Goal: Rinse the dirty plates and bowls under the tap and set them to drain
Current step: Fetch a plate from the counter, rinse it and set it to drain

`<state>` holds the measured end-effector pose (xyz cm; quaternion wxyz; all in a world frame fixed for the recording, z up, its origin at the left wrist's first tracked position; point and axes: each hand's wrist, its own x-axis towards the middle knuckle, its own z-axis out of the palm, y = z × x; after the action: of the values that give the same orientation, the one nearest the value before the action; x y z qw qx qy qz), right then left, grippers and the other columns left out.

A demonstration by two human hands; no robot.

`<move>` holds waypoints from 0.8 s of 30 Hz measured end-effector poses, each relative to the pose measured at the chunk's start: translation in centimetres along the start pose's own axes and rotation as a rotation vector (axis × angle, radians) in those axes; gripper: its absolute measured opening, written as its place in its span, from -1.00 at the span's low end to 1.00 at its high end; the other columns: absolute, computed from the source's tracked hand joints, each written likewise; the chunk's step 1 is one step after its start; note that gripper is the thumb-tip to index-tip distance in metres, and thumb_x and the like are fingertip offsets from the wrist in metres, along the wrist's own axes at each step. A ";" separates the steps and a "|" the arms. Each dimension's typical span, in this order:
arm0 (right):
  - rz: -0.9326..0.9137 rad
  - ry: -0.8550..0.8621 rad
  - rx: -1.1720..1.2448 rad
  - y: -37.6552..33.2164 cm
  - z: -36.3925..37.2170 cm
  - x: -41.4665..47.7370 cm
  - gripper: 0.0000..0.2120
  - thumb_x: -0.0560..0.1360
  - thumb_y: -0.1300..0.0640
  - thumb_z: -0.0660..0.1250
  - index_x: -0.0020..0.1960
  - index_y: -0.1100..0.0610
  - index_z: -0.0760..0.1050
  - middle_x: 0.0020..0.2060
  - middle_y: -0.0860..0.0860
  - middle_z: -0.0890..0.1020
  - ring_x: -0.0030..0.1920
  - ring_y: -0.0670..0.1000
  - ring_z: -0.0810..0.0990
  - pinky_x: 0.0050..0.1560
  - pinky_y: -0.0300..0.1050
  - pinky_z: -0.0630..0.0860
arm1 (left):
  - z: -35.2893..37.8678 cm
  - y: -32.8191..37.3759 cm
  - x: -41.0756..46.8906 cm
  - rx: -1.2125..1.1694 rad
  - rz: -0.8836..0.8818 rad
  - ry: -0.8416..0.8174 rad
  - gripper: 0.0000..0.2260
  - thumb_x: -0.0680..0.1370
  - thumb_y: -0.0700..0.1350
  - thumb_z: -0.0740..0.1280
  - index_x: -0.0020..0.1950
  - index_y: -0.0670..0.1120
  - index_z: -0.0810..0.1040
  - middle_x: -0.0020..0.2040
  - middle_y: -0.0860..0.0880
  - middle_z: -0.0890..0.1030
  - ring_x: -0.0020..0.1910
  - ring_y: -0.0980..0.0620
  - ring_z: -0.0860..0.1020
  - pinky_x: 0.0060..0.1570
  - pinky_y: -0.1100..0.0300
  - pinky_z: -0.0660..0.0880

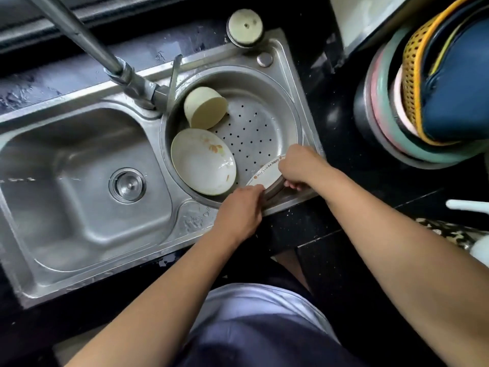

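Black counter (330, 115) surrounds the steel sink (79, 160), where left hand (239, 210) and right hand (299, 165) grip a plate (267, 168).

Only one view is given: a head-worn wide-angle cam, aimed almost straight down at the steel double sink (66, 154), close in. The tap (79, 41) is caught from above, and the edges look warped, probably by the lens.

The drain basin (254, 128) is seen in silver-grey, dotted with rows of dark holes. The cream bowl (205, 107) is left plain; the white bowl (202, 161) is printed with orange leaves. The plate (267, 170) is rimmed white, lettered darkly between small orange motifs.
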<state>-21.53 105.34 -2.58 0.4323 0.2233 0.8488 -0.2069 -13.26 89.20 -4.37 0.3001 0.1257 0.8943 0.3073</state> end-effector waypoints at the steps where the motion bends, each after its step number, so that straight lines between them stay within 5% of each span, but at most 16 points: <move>1: 0.006 -0.014 0.011 0.3 0.3 0.3 -0.74 0.46 0.29 0.12 -0.28 0.27 0.55 -0.52 0.09 0.67 -0.63 0.04 0.55 -0.51 -0.22 0.48 | 0.1 -0.2 0.0 0.011 -0.012 -0.009 -0.86 0.51 -0.27 0.27 0.02 -0.12 0.56 0.00 -0.18 0.67 -0.04 -0.28 0.60 -0.11 -0.09 0.54; 5: 0.011 -0.045 0.060 1.1 1.3 1.0 -0.74 0.45 0.30 0.13 -0.30 0.28 0.55 -0.45 0.12 0.70 -0.52 0.09 0.58 -0.44 -0.13 0.53 | 0.5 -1.0 0.0 0.040 -0.039 -0.033 -0.82 0.49 -0.26 0.30 0.05 -0.09 0.58 0.02 -0.14 0.67 0.00 -0.25 0.62 -0.08 -0.09 0.57; 11: -0.002 -0.033 0.024 1.4 2.1 1.1 -0.84 0.46 0.26 0.20 -0.11 0.20 0.57 -0.18 0.15 0.74 -0.13 0.19 0.73 -0.06 0.01 0.68 | 1.0 -1.7 0.2 0.118 -0.038 -0.029 -0.78 0.52 -0.21 0.28 0.09 -0.04 0.64 0.02 -0.07 0.68 0.03 -0.17 0.63 -0.12 0.02 0.53; 20: 0.018 0.018 0.038 2.1 3.1 1.9 -0.84 0.49 0.25 0.18 -0.08 0.12 0.53 -0.52 -0.05 0.68 -0.63 -0.07 0.57 -0.39 -0.22 0.52 | 1.7 -1.7 0.4 0.114 -0.028 0.046 -0.81 0.63 -0.16 0.27 0.09 -0.03 0.68 0.00 -0.03 0.69 -0.04 -0.12 0.63 -0.17 0.00 0.57; 24: 0.039 0.012 0.081 2.4 3.5 2.1 -0.88 0.52 0.24 0.17 -0.16 0.14 0.45 -0.54 -0.04 0.67 -0.62 -0.13 0.60 -0.47 -0.30 0.39 | 1.9 -1.4 0.4 0.132 -0.042 0.041 -0.83 0.65 -0.16 0.23 0.02 -0.09 0.63 -0.03 -0.04 0.67 -0.07 -0.14 0.62 -0.20 -0.03 0.58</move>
<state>-19.06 105.81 -6.61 0.4219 0.2584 0.8377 -0.2313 -12.46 89.12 -6.63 0.2789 0.1203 0.9210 0.2438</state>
